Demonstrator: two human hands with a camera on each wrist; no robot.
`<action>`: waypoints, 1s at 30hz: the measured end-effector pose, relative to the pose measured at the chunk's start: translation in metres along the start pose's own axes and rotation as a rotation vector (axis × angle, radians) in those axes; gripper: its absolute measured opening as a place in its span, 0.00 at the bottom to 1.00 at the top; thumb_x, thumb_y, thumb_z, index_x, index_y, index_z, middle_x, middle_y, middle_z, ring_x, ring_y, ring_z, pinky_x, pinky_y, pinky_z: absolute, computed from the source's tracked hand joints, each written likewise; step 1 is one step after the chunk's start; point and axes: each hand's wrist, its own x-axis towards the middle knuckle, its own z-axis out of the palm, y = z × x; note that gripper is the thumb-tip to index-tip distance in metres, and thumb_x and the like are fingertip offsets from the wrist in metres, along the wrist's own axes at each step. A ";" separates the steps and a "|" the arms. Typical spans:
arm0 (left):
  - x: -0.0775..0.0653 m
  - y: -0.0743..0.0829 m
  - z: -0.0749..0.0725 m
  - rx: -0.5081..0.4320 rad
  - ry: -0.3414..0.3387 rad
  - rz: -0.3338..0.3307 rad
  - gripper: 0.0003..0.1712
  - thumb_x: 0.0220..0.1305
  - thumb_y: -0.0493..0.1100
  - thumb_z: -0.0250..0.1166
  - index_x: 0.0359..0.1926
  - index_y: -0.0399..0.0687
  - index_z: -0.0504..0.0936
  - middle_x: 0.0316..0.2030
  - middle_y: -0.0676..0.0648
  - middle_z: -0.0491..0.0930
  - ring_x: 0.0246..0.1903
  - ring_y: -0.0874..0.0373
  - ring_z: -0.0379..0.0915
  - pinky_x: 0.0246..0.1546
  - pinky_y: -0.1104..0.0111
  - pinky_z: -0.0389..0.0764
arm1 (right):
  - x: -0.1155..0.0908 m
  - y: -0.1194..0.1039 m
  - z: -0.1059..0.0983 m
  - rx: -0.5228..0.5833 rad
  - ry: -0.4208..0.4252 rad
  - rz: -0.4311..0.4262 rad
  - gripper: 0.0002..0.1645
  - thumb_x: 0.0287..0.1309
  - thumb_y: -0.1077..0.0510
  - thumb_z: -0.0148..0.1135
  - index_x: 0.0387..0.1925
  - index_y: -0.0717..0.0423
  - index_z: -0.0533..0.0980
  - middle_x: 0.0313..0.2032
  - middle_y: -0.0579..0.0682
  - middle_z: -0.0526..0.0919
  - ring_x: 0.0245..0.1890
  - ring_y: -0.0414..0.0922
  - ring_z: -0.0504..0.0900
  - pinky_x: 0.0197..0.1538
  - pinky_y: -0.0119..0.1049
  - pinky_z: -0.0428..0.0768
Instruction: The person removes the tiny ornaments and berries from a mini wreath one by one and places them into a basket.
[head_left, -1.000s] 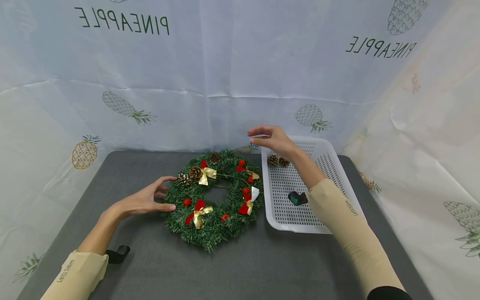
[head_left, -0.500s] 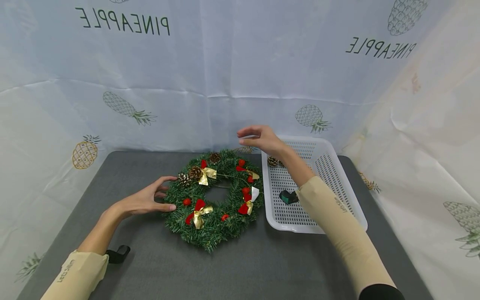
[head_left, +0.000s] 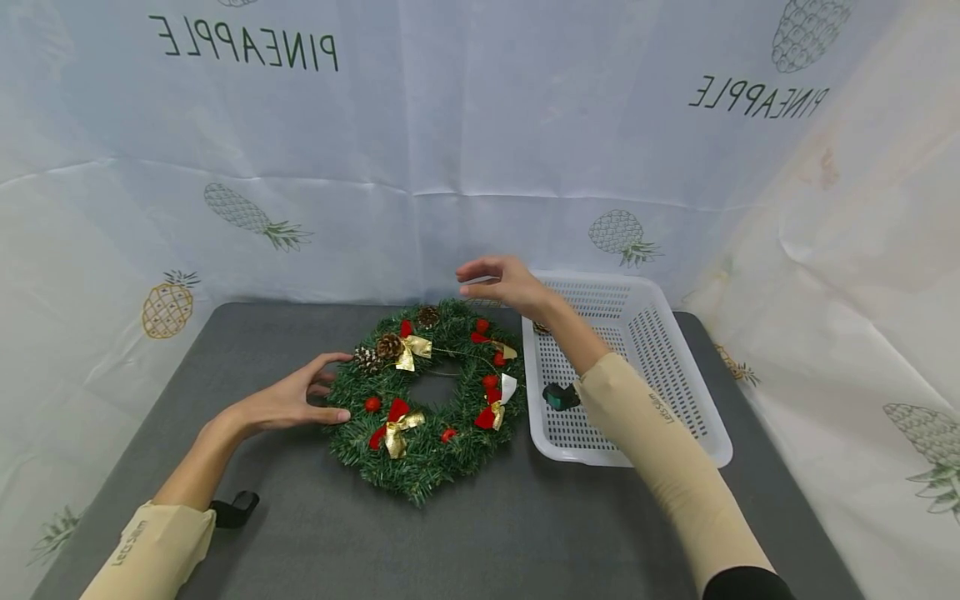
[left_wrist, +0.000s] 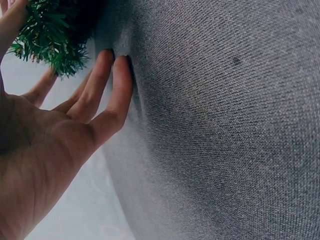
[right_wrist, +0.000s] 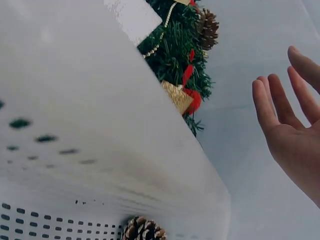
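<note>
A green Christmas wreath (head_left: 420, 467) with red and gold bows, red berries and pinecones lies flat on the dark grey table (head_left: 300, 533). My left hand (head_left: 281, 400) holds its left edge, thumb on the needles and fingers bent at the side; in the left wrist view two fingertips touch the grey cloth. Above the wreath's back right edge hovers my right hand (head_left: 506, 283), its fingers loosely bent and nothing between them. The right wrist view shows that hand (right_wrist: 295, 135) with the palm visible, apart from the wreath.
A white perforated basket (head_left: 660, 333) stands to the wreath's right, partly under my right forearm. Inside it a pinecone (right_wrist: 143, 229) lies near the wall. A small dark camera (head_left: 558, 397) hangs at my right wrist. Pineapple-print cloth (head_left: 450, 125) rises behind the table.
My right hand has moved left from above the basket's back left corner to over the wreath's back right edge. The left hand and the wreath have stayed in place.
</note>
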 end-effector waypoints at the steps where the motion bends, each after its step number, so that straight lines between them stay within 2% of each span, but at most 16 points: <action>1: 0.000 0.000 0.000 0.000 0.000 0.000 0.57 0.71 0.50 0.75 0.87 0.50 0.48 0.80 0.19 0.55 0.74 0.17 0.62 0.62 0.34 0.82 | 0.001 0.000 0.001 0.003 -0.005 -0.001 0.30 0.75 0.59 0.68 0.73 0.62 0.75 0.73 0.62 0.77 0.73 0.59 0.79 0.79 0.57 0.74; 10: 0.000 0.000 0.000 0.000 -0.001 0.004 0.56 0.71 0.50 0.75 0.87 0.49 0.49 0.80 0.19 0.55 0.74 0.17 0.63 0.62 0.34 0.82 | 0.008 -0.001 0.014 -0.025 -0.030 -0.013 0.28 0.75 0.59 0.68 0.72 0.61 0.76 0.72 0.60 0.79 0.71 0.58 0.81 0.76 0.51 0.79; 15: 0.000 0.000 0.000 -0.006 -0.002 0.006 0.56 0.71 0.50 0.75 0.87 0.49 0.48 0.80 0.19 0.54 0.74 0.17 0.62 0.62 0.34 0.82 | 0.014 -0.001 0.023 -0.070 -0.053 -0.024 0.27 0.75 0.59 0.69 0.70 0.60 0.78 0.73 0.62 0.78 0.73 0.57 0.79 0.76 0.51 0.79; 21: 0.000 -0.001 0.000 -0.007 -0.001 0.005 0.57 0.71 0.50 0.75 0.87 0.49 0.48 0.80 0.19 0.54 0.74 0.17 0.62 0.62 0.34 0.82 | 0.020 -0.001 0.031 -0.110 -0.111 0.025 0.30 0.74 0.57 0.70 0.73 0.55 0.76 0.74 0.57 0.77 0.77 0.57 0.75 0.77 0.53 0.77; 30: 0.000 -0.004 0.000 -0.008 0.007 0.001 0.55 0.72 0.50 0.74 0.87 0.50 0.49 0.80 0.20 0.54 0.74 0.17 0.62 0.62 0.34 0.82 | 0.028 0.003 0.039 -0.141 -0.187 0.087 0.36 0.74 0.61 0.70 0.79 0.55 0.71 0.79 0.61 0.70 0.78 0.60 0.73 0.79 0.52 0.75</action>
